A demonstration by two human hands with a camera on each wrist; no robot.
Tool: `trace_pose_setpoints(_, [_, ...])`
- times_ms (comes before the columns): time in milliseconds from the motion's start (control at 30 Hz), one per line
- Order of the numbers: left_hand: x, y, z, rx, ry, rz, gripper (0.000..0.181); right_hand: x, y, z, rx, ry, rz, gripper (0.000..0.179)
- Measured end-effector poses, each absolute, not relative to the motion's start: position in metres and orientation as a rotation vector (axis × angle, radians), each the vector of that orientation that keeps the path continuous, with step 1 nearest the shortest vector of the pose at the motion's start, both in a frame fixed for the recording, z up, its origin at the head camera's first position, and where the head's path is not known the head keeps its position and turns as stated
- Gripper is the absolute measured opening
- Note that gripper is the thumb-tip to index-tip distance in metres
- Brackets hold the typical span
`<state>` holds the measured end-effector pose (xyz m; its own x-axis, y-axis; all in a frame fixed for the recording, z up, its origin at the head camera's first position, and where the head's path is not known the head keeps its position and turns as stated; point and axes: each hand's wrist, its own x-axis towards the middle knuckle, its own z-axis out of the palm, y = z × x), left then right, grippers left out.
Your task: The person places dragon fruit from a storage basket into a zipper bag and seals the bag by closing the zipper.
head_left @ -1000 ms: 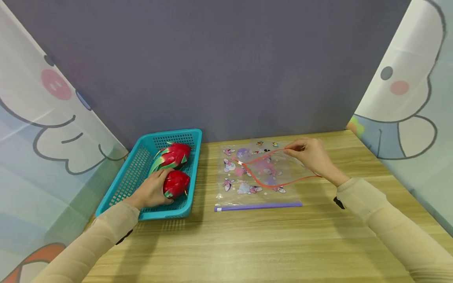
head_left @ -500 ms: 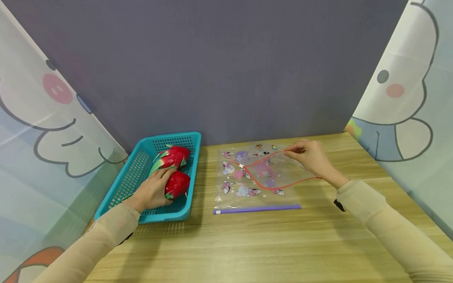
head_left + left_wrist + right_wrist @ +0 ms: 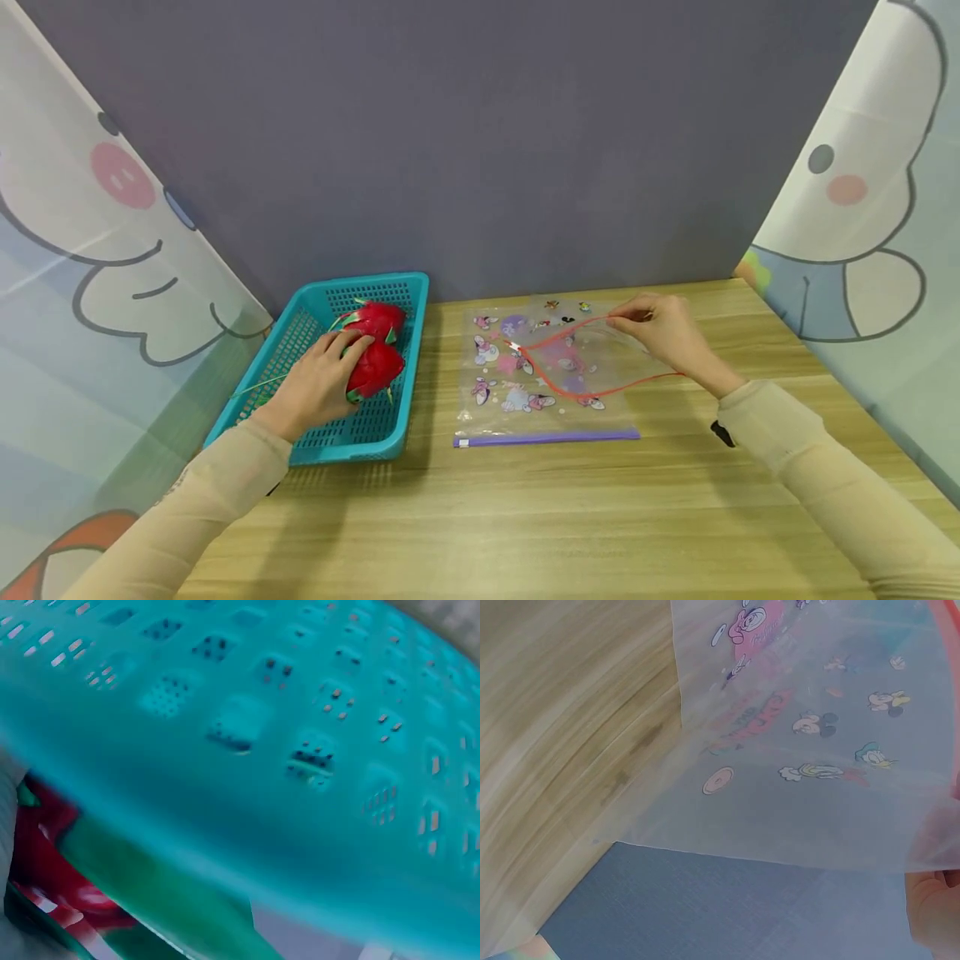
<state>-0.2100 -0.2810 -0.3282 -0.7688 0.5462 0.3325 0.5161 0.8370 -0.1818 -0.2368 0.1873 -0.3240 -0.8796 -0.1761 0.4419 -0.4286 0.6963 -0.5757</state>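
My left hand [image 3: 318, 379] grips a red dragon fruit [image 3: 377, 369] over the right side of the teal plastic basket [image 3: 408, 358], fingers over its top. Behind it, and partly covered by it, is a second dragon fruit [image 3: 382, 317] with green leaf tips. Up close in the left wrist view are the basket's perforated wall [image 3: 247, 720] and a green leaf [image 3: 165, 892] against red skin. My right hand [image 3: 663, 333] pinches the red-edged mouth of a clear printed zip bag [image 3: 573, 358], holding it raised and spread. The bag's white slider [image 3: 513, 345] sits at the left end of the red zip.
Another clear printed bag with a purple zip [image 3: 547, 438] lies flat on the wooden table [image 3: 525, 517], under and left of the red-edged one. A grey panel [image 3: 480, 150] stands at the back. Printed cartoon sheets [image 3: 847, 275] flank both sides.
My left hand has lifted the front dragon fruit a little, so it now covers more of the rear one. The right hand keeps its pinch on the bag's edge almost unmoved.
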Motion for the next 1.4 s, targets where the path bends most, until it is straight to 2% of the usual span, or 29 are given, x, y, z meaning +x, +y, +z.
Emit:
trace_pose_setpoints(633, [-0.201, -0.234, -0.286, -0.646, -2.410, 0.022, 0.091, -0.239, 0.186, -0.324, 0.514, -2.541, 1.000, 0.009])
trace_pose_setpoints(1400, [-0.182, -0.151, -0.276, -0.899, -2.286, 0.030, 0.090, -0.236, 0.179, -0.322, 0.508, -2.522, 0.994, 0.011])
